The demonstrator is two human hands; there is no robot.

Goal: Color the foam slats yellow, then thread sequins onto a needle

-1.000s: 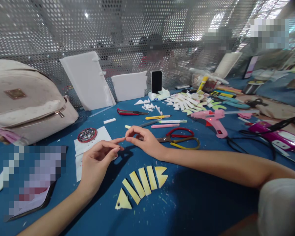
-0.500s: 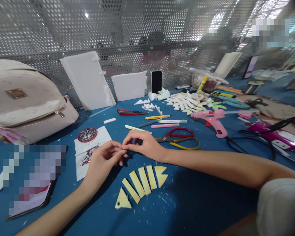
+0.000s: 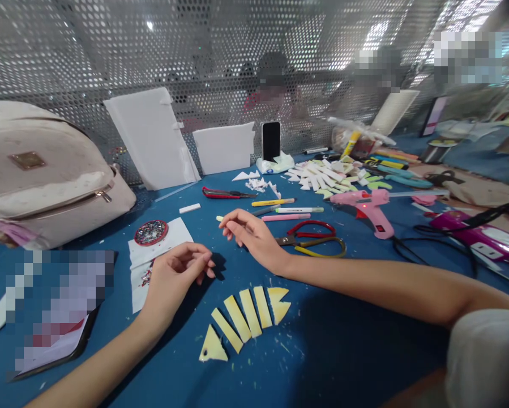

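My left hand (image 3: 180,271) hovers beside the white paper, its fingers curled and thumb pressed to them; whatever they may hold is too small to make out. Loosely bent, with fingers a little apart, my right hand (image 3: 254,241) shows nothing in its grasp. It covers most of a pale yellow marker (image 3: 219,218) and part of the scissors (image 3: 317,243). In front of both hands lies a fish shape of separate yellow pieces: a triangular head (image 3: 213,347) with a hole, several strips (image 3: 249,313) and a notched tail (image 3: 278,305). A red-rimmed round dish (image 3: 151,233) holds glittering bits.
White paper (image 3: 180,231) carries loose glitter. Behind are a red cutter (image 3: 222,193), markers (image 3: 286,217), foam scraps (image 3: 317,174) and a phone (image 3: 271,141). A pink glue gun (image 3: 371,207) and purple power strip (image 3: 477,232) with cables lie right; a backpack (image 3: 46,181) and tablet (image 3: 67,317) left.
My hands were touching at the fingertips and are now apart. The right hand has moved up and slightly right toward the markers; the left drew back slightly. The yellow pieces stayed put.
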